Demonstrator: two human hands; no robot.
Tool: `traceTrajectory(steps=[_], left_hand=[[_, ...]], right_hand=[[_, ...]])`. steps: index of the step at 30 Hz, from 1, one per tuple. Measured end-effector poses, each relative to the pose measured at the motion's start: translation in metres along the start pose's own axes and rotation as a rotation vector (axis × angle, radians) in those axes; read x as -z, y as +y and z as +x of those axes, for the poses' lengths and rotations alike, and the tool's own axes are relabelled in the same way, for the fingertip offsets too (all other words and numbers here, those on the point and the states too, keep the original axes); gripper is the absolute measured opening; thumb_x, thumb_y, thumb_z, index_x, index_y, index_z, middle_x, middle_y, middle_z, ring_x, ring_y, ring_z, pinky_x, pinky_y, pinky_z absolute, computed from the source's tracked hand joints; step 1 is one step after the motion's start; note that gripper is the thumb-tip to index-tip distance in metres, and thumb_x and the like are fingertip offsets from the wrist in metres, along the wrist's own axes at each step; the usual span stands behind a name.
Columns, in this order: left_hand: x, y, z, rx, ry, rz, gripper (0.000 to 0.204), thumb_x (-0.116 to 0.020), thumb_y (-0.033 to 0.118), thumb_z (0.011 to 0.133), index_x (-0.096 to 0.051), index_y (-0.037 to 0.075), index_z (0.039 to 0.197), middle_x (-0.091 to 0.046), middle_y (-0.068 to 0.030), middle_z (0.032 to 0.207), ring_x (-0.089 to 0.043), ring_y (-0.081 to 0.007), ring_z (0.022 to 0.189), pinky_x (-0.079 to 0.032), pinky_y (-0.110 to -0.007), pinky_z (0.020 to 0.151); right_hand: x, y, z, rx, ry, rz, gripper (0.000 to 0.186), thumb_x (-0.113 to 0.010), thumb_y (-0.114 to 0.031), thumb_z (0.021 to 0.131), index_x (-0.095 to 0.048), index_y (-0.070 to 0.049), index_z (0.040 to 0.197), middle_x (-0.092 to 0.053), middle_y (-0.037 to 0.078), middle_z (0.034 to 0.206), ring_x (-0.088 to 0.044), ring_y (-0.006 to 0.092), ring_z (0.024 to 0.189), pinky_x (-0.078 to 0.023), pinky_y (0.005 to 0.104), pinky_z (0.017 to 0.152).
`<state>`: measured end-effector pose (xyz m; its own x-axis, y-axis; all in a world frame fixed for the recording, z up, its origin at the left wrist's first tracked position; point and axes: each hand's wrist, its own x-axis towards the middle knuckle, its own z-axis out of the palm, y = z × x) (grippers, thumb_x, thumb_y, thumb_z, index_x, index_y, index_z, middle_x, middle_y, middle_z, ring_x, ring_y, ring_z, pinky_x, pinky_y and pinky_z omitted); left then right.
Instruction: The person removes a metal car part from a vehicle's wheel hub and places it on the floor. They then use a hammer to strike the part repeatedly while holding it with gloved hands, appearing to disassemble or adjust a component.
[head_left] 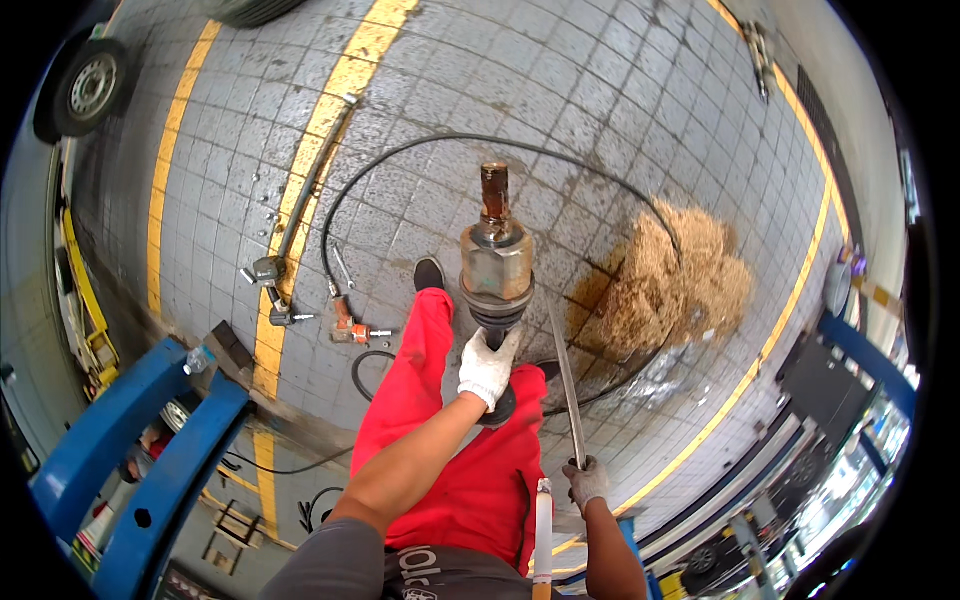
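Note:
My left hand (487,368), in a white knit glove, grips the shaft of a drive axle just below a black boot. Above it the axle's metal joint housing (497,262) points upward, with a rusty, greasy splined stub (495,195) at its tip. At the lower right my right hand (587,482), in a dirtier glove, is closed around the lower end of a long flat-looking metal bar (565,375), which runs up beside the axle. My red trousers (405,400) lie behind the left hand. A white stick with a brown end, apparently a cigarette (543,530), juts up at the bottom.
An orange air wrench (346,328), a black impact wrench (268,280) and a spanner (343,268) lie left on tiles with a looping hose (450,137). Sawdust (680,265) is heaped right. Blue lift arms (190,460) stand lower left; a wheel (92,88) is upper left.

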<state>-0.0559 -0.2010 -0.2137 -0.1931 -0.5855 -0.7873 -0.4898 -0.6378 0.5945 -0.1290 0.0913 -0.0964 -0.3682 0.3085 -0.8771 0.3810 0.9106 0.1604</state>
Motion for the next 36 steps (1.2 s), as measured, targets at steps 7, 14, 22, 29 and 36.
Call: traceTrajectory(steps=[7,14,22,29,36], left_hand=[[0.068,0.075,0.021,0.005,0.081,0.028,0.049,-0.078,0.035,0.092,-0.066,0.000,0.124,-0.075,-0.0206,0.118,-0.071,-0.0366,0.114,-0.055,-0.043,0.097],[0.106,0.106,0.052,0.032,0.182,-0.011,0.060,-0.076,0.038,0.093,-0.057,0.000,0.135,-0.071,-0.0243,0.125,-0.067,-0.0404,0.120,-0.054,-0.046,0.100],[0.121,0.136,0.085,0.148,0.210,0.210,0.069,-0.067,0.049,0.096,-0.047,0.002,0.143,-0.065,-0.0309,0.130,-0.063,-0.0489,0.119,-0.051,-0.054,0.101],[0.139,0.152,0.136,0.107,0.289,0.484,0.057,-0.074,0.044,0.093,-0.059,0.010,0.137,-0.074,-0.0224,0.117,-0.069,-0.0429,0.111,-0.055,-0.050,0.093],[0.161,0.167,0.150,0.083,0.250,0.640,0.054,-0.077,0.047,0.089,-0.064,0.009,0.125,-0.074,-0.0213,0.109,-0.070,-0.0426,0.103,-0.056,-0.051,0.088]], right_hand=[[-0.007,-0.091,-0.017,0.191,-0.005,0.038,0.031,-0.079,-0.013,0.086,-0.066,0.002,0.110,-0.063,0.008,0.069,-0.059,0.0180,0.046,-0.047,0.0347,0.041],[-0.010,-0.232,-0.020,0.331,-0.032,0.002,0.032,-0.079,-0.014,0.087,-0.067,0.004,0.111,-0.066,0.011,0.076,-0.058,0.0166,0.050,-0.046,0.0337,0.043],[-0.038,-0.392,0.085,0.613,0.149,-0.412,0.063,-0.081,-0.033,0.084,-0.061,0.006,0.129,-0.071,0.028,0.113,-0.070,0.0407,0.109,-0.054,0.0438,0.093],[-0.053,-0.515,0.157,0.824,0.333,-0.629,0.063,-0.073,-0.036,0.092,-0.054,-0.004,0.142,-0.068,0.028,0.125,-0.064,0.0448,0.120,-0.051,0.0489,0.103],[-0.002,-0.523,0.204,0.482,0.279,-0.916,0.058,-0.068,-0.043,0.093,-0.060,-0.010,0.140,-0.067,0.024,0.134,-0.063,0.0405,0.126,-0.050,0.0484,0.106]])
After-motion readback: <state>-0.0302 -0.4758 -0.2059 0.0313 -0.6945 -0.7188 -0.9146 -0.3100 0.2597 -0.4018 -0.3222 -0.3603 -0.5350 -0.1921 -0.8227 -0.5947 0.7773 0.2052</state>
